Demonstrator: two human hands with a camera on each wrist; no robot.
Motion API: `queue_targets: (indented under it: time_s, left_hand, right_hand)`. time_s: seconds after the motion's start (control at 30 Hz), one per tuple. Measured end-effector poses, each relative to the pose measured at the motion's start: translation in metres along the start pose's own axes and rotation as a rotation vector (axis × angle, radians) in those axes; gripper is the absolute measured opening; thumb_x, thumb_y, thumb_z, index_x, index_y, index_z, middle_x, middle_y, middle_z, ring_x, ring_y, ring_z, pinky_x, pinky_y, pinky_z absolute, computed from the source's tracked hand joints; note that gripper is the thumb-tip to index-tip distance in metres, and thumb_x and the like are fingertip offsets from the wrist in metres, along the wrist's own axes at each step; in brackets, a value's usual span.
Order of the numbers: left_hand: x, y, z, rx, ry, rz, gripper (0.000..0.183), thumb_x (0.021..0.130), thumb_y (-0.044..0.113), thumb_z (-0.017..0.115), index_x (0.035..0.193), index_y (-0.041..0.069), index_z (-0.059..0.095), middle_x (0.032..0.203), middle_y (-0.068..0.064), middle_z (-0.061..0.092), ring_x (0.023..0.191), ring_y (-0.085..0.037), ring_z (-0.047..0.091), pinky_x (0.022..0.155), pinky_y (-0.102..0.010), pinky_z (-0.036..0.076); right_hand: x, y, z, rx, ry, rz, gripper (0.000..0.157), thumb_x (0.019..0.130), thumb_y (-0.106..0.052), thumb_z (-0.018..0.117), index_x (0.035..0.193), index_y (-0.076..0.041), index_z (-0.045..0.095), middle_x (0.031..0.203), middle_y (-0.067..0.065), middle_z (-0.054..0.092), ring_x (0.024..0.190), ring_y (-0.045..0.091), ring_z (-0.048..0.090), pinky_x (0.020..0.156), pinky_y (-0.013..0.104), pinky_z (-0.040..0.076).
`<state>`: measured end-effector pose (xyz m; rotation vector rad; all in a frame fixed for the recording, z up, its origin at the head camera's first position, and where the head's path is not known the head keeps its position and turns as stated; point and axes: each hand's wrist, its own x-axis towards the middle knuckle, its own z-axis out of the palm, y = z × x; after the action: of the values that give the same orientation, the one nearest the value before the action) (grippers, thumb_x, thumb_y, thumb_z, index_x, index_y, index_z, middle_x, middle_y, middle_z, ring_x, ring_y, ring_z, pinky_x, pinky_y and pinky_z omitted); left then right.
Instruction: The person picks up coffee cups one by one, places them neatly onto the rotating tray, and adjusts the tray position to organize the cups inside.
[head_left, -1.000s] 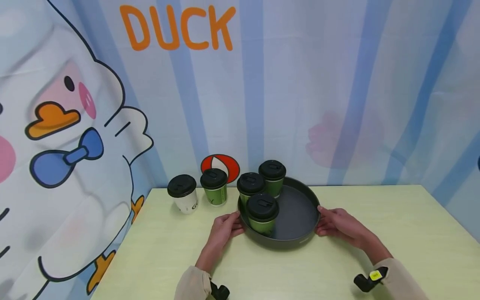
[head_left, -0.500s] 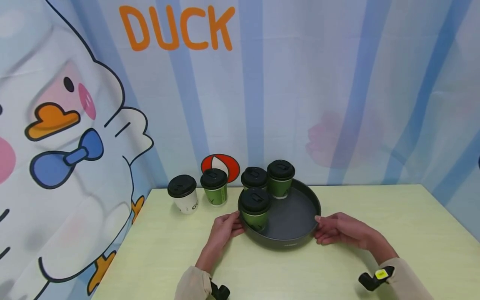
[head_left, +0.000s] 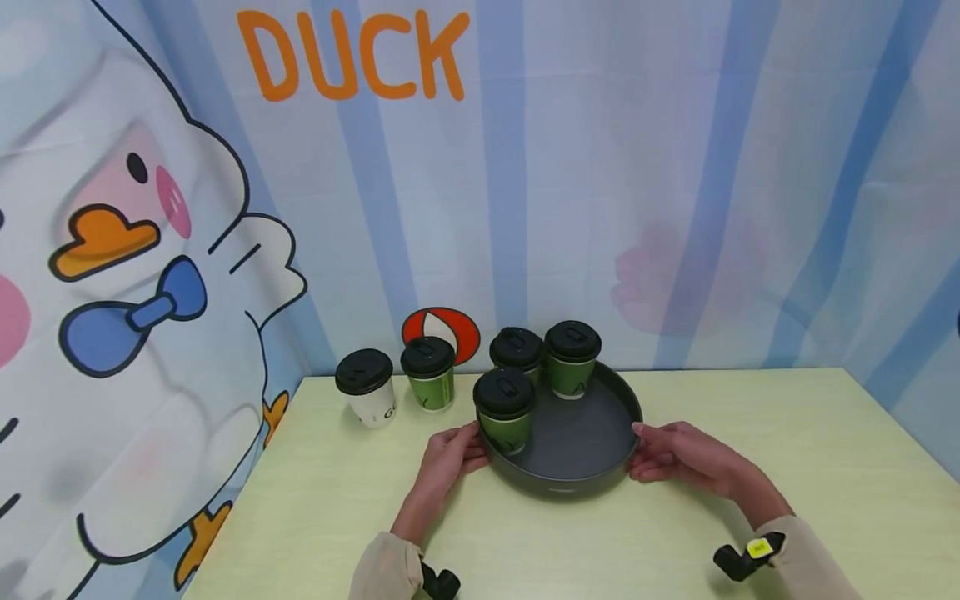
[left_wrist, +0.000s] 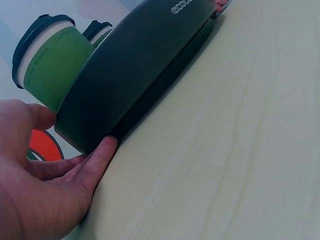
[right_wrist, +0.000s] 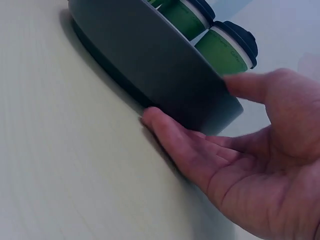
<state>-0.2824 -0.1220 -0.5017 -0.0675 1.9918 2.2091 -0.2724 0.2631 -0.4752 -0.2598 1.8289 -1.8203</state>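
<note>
A round dark grey pan (head_left: 581, 442) holds three green paper cups with black lids: one at the left front (head_left: 506, 423), one behind it (head_left: 517, 346), and one at the back (head_left: 572, 373). My left hand (head_left: 446, 458) grips the pan's left side, thumb at the rim and fingers low on the wall. On the opposite side my right hand (head_left: 684, 455) holds it likewise, thumb at the rim. The right wrist view shows those fingers (right_wrist: 172, 137) reaching under the pan's lower edge. In the left wrist view, the fingertips (left_wrist: 107, 145) lie between pan and table.
Left of the pan stand a white cup (head_left: 371, 400) with a black lid and another green lidded cup (head_left: 432, 385). The pale table (head_left: 570, 550) meets a printed duck curtain (head_left: 585, 183) at its back edge.
The pan has turned clockwise as seen from above. Its front cup shifted left and back, the rear cups shifted right. My right hand slid slightly toward me along the rim, then partly back.
</note>
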Motion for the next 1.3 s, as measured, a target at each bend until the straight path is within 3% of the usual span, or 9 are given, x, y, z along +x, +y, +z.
queue_targets:
  time_s: [0.1, 0.3, 0.53, 0.73, 1.0, 1.3]
  left_hand:
    - [0.0, 0.0005, 0.0004, 0.006, 0.002, -0.008, 0.046, 0.107, 0.028, 0.056, 0.125, -0.015, 0.058, 0.105, -0.014, 0.066, 0.087, -0.015, 0.069, 0.086, -0.033, 0.062]
    - [-0.0003, 0.0011, 0.001, 0.003, 0.005, -0.018, 0.046, 0.107, 0.028, 0.056, 0.126, -0.015, 0.058, 0.105, -0.014, 0.066, 0.087, -0.014, 0.069, 0.086, -0.032, 0.062]
    - [-0.0021, 0.0011, 0.0014, -0.007, 0.004, -0.023, 0.048, 0.107, 0.029, 0.057, 0.126, -0.014, 0.056, 0.105, -0.013, 0.064, 0.087, -0.015, 0.068, 0.087, -0.034, 0.062]
    - [-0.002, 0.0031, 0.0002, -0.007, 0.003, -0.024, 0.05, 0.107, 0.031, 0.057, 0.129, -0.014, 0.056, 0.108, -0.014, 0.064, 0.091, -0.016, 0.068, 0.089, -0.035, 0.062]
    - [-0.0014, 0.0027, -0.0015, -0.007, 0.003, -0.015, 0.05, 0.107, 0.03, 0.058, 0.128, -0.015, 0.056, 0.106, -0.014, 0.063, 0.089, -0.016, 0.067, 0.088, -0.034, 0.062]
    - [-0.0005, 0.0023, 0.0005, 0.001, 0.002, -0.024, 0.048, 0.106, 0.03, 0.058, 0.126, -0.014, 0.056, 0.106, -0.013, 0.062, 0.089, -0.015, 0.067, 0.088, -0.033, 0.062]
  right_hand:
    - [-0.0004, 0.0009, -0.0019, 0.001, -0.02, 0.012, 0.049, 0.112, -0.03, 0.048, 0.119, 0.017, 0.061, 0.108, 0.021, 0.072, 0.098, 0.027, 0.074, 0.093, 0.04, 0.06]
    - [0.0036, 0.0019, 0.0009, 0.01, 0.102, -0.055, 0.051, 0.112, -0.033, 0.048, 0.122, 0.016, 0.053, 0.104, 0.017, 0.07, 0.094, 0.021, 0.073, 0.091, 0.035, 0.061]
    - [0.0005, 0.0036, -0.0013, 0.03, 0.016, -0.028, 0.045, 0.112, -0.028, 0.048, 0.116, 0.015, 0.061, 0.106, 0.021, 0.072, 0.096, 0.023, 0.073, 0.092, 0.038, 0.061]
    - [0.0034, 0.0047, -0.0002, 0.041, 0.091, -0.08, 0.051, 0.113, -0.03, 0.048, 0.125, 0.019, 0.051, 0.105, 0.016, 0.07, 0.096, 0.02, 0.073, 0.094, 0.036, 0.06]
    - [0.0014, 0.0042, -0.0001, 0.036, 0.037, -0.059, 0.047, 0.112, -0.027, 0.05, 0.124, 0.018, 0.056, 0.108, 0.019, 0.071, 0.101, 0.024, 0.073, 0.097, 0.038, 0.059]
    - [0.0022, 0.0052, 0.0001, 0.053, 0.093, -0.079, 0.051, 0.112, -0.027, 0.05, 0.127, 0.021, 0.048, 0.103, 0.016, 0.07, 0.096, 0.021, 0.073, 0.094, 0.036, 0.06]
